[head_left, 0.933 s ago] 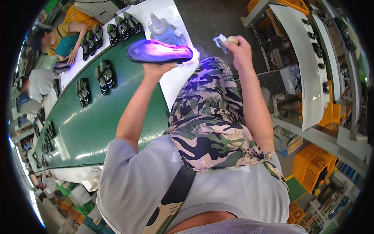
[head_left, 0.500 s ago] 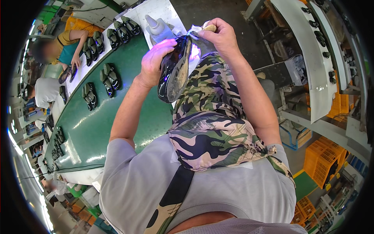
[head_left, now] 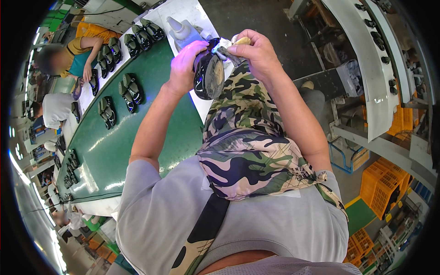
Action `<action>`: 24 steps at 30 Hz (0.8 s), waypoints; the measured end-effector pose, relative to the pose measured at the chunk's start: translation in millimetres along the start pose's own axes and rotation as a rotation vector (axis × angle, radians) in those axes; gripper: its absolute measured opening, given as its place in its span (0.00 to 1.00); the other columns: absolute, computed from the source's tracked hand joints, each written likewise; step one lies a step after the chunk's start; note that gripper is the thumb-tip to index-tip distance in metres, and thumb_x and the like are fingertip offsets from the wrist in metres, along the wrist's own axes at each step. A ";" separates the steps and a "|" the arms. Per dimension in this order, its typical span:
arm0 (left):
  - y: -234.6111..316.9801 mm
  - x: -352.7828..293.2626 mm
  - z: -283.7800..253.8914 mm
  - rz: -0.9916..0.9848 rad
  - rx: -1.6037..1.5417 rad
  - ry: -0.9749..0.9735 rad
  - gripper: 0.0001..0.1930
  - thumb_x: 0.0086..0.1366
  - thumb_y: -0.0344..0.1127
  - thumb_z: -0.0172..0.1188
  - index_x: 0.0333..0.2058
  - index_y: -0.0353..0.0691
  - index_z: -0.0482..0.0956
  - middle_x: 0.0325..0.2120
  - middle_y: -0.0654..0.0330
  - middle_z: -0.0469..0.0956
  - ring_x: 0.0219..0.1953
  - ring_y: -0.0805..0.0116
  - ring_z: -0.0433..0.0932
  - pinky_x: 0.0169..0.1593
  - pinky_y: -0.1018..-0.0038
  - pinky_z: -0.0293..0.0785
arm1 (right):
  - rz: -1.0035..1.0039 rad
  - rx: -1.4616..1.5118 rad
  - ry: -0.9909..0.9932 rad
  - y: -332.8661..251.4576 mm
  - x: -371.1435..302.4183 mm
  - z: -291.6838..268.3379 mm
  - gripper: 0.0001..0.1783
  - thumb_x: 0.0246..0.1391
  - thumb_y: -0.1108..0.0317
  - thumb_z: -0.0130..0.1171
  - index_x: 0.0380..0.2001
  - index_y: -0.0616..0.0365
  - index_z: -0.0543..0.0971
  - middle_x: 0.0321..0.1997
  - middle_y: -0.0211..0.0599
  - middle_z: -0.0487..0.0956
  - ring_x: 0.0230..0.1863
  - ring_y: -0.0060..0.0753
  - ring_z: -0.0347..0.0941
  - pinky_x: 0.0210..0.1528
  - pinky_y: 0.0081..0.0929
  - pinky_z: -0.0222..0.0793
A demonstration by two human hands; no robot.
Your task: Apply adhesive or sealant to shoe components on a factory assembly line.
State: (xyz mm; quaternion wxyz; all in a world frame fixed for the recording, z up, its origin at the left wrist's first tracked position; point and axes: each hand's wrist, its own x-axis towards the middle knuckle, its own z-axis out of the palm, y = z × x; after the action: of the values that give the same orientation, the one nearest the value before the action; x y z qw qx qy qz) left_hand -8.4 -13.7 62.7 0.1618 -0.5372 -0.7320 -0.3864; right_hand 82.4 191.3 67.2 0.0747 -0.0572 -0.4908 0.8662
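Head view: the left hand [head_left: 187, 65] is closed around a glossy black shoe [head_left: 209, 78], held above the white worktop [head_left: 195, 13], sole facing right. The right hand [head_left: 257, 54] pinches a pale cloth [head_left: 222, 51] at the shoe's far end. Beyond stands a bottle [head_left: 182, 33]; leftward, more shoes [head_left: 107, 112] sit on a green surface [head_left: 153, 107].

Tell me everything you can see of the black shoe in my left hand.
The black shoe has a shiny upper that looks like patent leather and a dull grey-tan sole facing right. It is tilted on its side, rounded toe toward you, apparently held above the white tabletop. Your left hand grips its far part. Your right hand pinches pale material by that end; contact is unclear.
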 end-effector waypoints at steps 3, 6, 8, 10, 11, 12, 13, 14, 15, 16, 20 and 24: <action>5.2 3.1 0.7 -0.070 -0.012 -0.046 0.22 0.48 0.28 0.70 0.44 0.35 0.75 0.39 0.49 0.80 0.41 0.50 0.81 0.45 0.64 0.78 | -0.023 -0.030 -0.032 -12.9 -5.3 5.2 0.10 0.45 0.77 0.68 0.30 0.61 0.76 0.27 0.32 0.77 0.27 0.22 0.74 0.30 0.21 0.70; 8.8 4.6 -1.5 -0.160 -0.027 -0.149 0.25 0.45 0.31 0.72 0.43 0.37 0.75 0.36 0.51 0.80 0.38 0.50 0.81 0.42 0.64 0.78 | -0.084 -0.186 -0.055 -26.7 -6.7 8.0 0.10 0.45 0.76 0.68 0.30 0.61 0.76 0.26 0.30 0.76 0.27 0.21 0.73 0.30 0.21 0.70; 5.6 2.1 -1.1 -0.224 -0.014 -0.260 0.27 0.41 0.34 0.74 0.42 0.39 0.75 0.34 0.51 0.79 0.37 0.50 0.81 0.41 0.63 0.78 | -0.118 -0.226 -0.053 -32.3 -6.1 9.7 0.10 0.45 0.75 0.69 0.29 0.62 0.76 0.26 0.30 0.76 0.27 0.19 0.73 0.30 0.21 0.70; 7.5 3.0 -0.3 -0.273 0.006 -0.353 0.28 0.40 0.36 0.75 0.42 0.39 0.75 0.33 0.51 0.79 0.36 0.49 0.81 0.41 0.62 0.78 | -0.152 -0.266 -0.054 -37.5 -4.6 10.0 0.10 0.45 0.75 0.69 0.29 0.62 0.76 0.26 0.29 0.76 0.28 0.18 0.72 0.30 0.20 0.70; 8.7 3.7 -1.0 -0.321 0.026 -0.446 0.28 0.39 0.37 0.75 0.41 0.39 0.75 0.32 0.51 0.78 0.35 0.49 0.80 0.40 0.61 0.78 | -0.167 -0.338 -0.044 -40.8 -3.8 9.3 0.10 0.46 0.75 0.68 0.28 0.60 0.75 0.29 0.28 0.76 0.30 0.17 0.72 0.34 0.19 0.69; 6.1 2.2 0.0 -0.350 -0.009 -0.484 0.29 0.37 0.38 0.76 0.40 0.38 0.75 0.32 0.50 0.80 0.35 0.49 0.81 0.41 0.62 0.78 | -0.183 -0.410 -0.035 -42.5 -2.9 8.6 0.10 0.47 0.76 0.67 0.28 0.57 0.74 0.32 0.27 0.77 0.33 0.16 0.71 0.37 0.18 0.69; 6.2 1.5 -1.7 -0.354 -0.007 -0.480 0.29 0.37 0.38 0.76 0.40 0.38 0.75 0.32 0.50 0.80 0.35 0.49 0.81 0.41 0.62 0.78 | -0.182 -0.410 -0.041 -42.2 -1.4 7.6 0.10 0.47 0.76 0.67 0.28 0.57 0.74 0.32 0.27 0.77 0.33 0.16 0.71 0.37 0.18 0.69; 9.5 4.6 -5.1 -0.424 -0.080 -0.568 0.30 0.36 0.38 0.76 0.41 0.38 0.75 0.32 0.50 0.80 0.36 0.51 0.81 0.42 0.63 0.78 | -0.206 -0.436 -0.029 -41.1 0.8 5.7 0.10 0.47 0.77 0.67 0.28 0.57 0.74 0.33 0.27 0.77 0.33 0.16 0.71 0.37 0.17 0.68; 11.9 7.1 -8.1 -0.494 -0.153 -0.655 0.30 0.36 0.37 0.75 0.41 0.38 0.75 0.32 0.50 0.81 0.36 0.52 0.82 0.42 0.64 0.78 | -0.229 -0.461 -0.016 -39.7 3.3 3.7 0.10 0.47 0.77 0.67 0.28 0.57 0.74 0.33 0.27 0.77 0.33 0.16 0.71 0.37 0.17 0.68; 12.5 8.2 -10.0 -0.520 -0.229 -0.694 0.32 0.34 0.37 0.76 0.42 0.37 0.75 0.32 0.53 0.82 0.35 0.59 0.82 0.44 0.67 0.78 | -0.228 -0.461 -0.020 -38.0 6.3 1.6 0.10 0.47 0.77 0.67 0.28 0.57 0.74 0.33 0.27 0.77 0.33 0.16 0.71 0.37 0.17 0.68; 11.8 4.4 -12.3 -0.498 -0.411 -0.661 0.32 0.31 0.40 0.79 0.39 0.36 0.79 0.26 0.61 0.80 0.29 0.71 0.79 0.39 0.72 0.77 | -0.280 -0.380 0.012 -30.8 14.1 -4.1 0.10 0.45 0.74 0.69 0.28 0.61 0.76 0.27 0.28 0.77 0.28 0.16 0.73 0.31 0.18 0.70; 2.4 -4.5 -12.2 -0.497 -0.493 -0.763 0.41 0.30 0.41 0.81 0.47 0.34 0.74 0.37 0.60 0.80 0.40 0.71 0.76 0.50 0.71 0.73 | -0.291 -0.322 0.018 -27.8 16.6 -7.4 0.09 0.45 0.75 0.68 0.29 0.61 0.76 0.28 0.29 0.78 0.28 0.16 0.74 0.30 0.17 0.71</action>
State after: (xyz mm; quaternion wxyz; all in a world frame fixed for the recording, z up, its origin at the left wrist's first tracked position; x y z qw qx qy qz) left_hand -6.7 -25.4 68.6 -0.3448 -0.4719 -0.7318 -0.3506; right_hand 69.4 214.7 86.8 0.1932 -0.0046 -0.6251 0.7562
